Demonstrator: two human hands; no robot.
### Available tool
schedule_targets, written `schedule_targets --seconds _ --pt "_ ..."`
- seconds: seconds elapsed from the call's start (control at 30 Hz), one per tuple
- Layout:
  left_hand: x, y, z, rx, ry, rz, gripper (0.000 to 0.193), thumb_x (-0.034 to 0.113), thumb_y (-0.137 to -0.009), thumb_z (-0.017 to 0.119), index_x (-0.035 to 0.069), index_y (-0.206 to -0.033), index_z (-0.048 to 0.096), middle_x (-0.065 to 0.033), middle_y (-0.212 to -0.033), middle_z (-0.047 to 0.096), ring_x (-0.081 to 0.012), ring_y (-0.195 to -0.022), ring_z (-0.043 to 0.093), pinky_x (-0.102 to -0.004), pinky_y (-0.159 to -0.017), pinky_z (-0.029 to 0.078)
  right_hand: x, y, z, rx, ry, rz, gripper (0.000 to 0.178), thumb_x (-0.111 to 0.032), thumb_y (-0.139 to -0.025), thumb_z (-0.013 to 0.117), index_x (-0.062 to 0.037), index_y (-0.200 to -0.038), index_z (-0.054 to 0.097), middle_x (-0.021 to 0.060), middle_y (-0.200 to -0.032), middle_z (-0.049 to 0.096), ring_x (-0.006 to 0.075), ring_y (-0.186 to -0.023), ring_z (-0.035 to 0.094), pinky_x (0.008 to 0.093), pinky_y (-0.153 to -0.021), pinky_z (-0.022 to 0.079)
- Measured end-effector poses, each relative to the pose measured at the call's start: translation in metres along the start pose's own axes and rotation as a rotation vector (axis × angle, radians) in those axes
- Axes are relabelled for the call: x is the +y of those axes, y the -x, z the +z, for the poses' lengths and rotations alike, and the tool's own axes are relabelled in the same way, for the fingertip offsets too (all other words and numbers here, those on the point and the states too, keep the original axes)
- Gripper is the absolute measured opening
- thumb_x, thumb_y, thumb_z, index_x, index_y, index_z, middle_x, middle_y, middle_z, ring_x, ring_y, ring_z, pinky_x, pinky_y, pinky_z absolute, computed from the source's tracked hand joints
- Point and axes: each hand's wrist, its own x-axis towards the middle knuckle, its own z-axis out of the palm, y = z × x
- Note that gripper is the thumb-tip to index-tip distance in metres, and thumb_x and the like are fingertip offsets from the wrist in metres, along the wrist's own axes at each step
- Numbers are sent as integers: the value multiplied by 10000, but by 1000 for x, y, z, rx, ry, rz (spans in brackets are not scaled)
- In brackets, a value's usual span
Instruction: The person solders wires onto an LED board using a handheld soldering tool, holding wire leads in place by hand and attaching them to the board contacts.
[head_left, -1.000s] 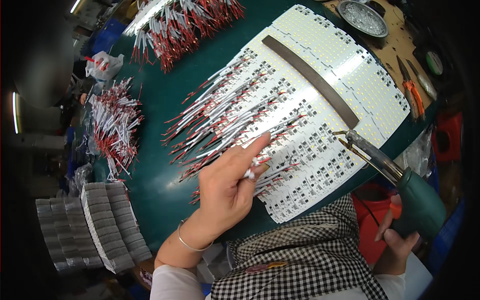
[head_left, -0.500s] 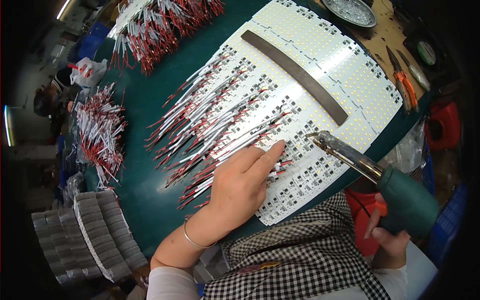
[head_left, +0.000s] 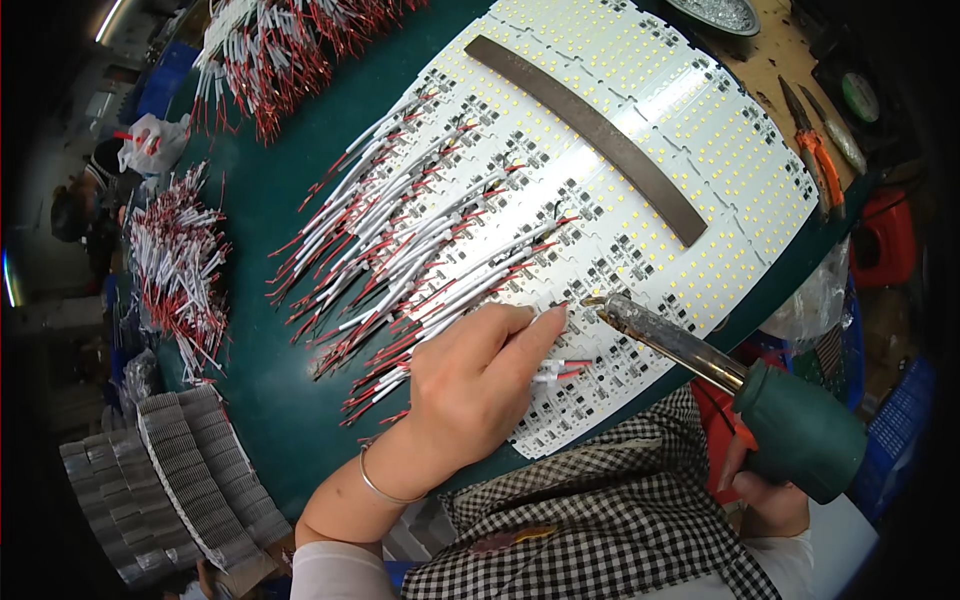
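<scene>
A large white LED circuit board panel (head_left: 680, 110), dotted with yellow LEDs and black chips, lies on the green table. Rows of short white wires with red ends (head_left: 400, 220) stand out from its left part. My left hand (head_left: 470, 375) is over the panel, fingers closed in a pinch. A few wires with red tips (head_left: 572, 370) poke out from under that hand. In my right hand (head_left: 772, 503) is a soldering iron (head_left: 805, 430) with a thick green handle; its tip is close to my left fingertips, just above the panel. Whether the tip touches anything cannot be made out.
A curved dark bar (head_left: 590, 140) lies across the panel. Heaps of wires (head_left: 180, 270) are at the left and far left. Stacked grey boards (head_left: 190, 470) stand at the near left. Orange-handled pliers (head_left: 818, 160) and a metal dish (head_left: 715, 12) are at the far right.
The soldering iron's tip has moved left and nearer to me, closer to my left fingertips. My left hand has shifted slightly nearer to me, still pinched.
</scene>
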Motion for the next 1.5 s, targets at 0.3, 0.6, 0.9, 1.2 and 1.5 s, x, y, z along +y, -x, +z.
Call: schedule_targets --seconds 0.3,0.6,0.9,1.2,1.5 --pt "4 0 2 0 105 -147 547 -165 -506 516 15 -983 715 -92 -741 627 -186 -610 633 -274 -523 501 -2 -3 10 -34 143 -17 621 -197 -745 819 80 -1216 524 210 -1054 606 201 -604 607 274 -522 511" --pt "6 0 1 -5 129 -177 555 -172 -503 509 11 -985 714 -88 -739 617 -182 -615 634 -273 -535 509 1 -9 19 12 -32 -16 449 -150 -766 772 53 -1106 562 192 -800 640 204 -605 612 267 -534 500" --pt "6 2 3 7 93 -146 556 -149 -490 550 7 -999 708 -93 -731 599 -201 -596 606 -286 -502 479 -5 -17 26 -13 -28 69 392 -133 -750 776 2 -993 500 179 -765 618 208 -586 610 268 -496 501" --pt "5 3 4 21 89 -125 570 -133 -491 561 22 -1021 702 -93 -745 606 -206 -583 594 -291 -493 470 -9 -22 20 58 -67 -113 594 -169 -735 754 132 -1148 453 164 -662 595 172 -430 567 222 -379 453" --pt "3 6 5 9 52 -106 570 -155 -515 540 22 -1033 699 -104 -777 631 -211 -612 623 -286 -500 481 -13 -14 20 83 -95 -69 671 -160 -709 746 148 -1214 430 166 -655 599 171 -421 561 233 -369 459"
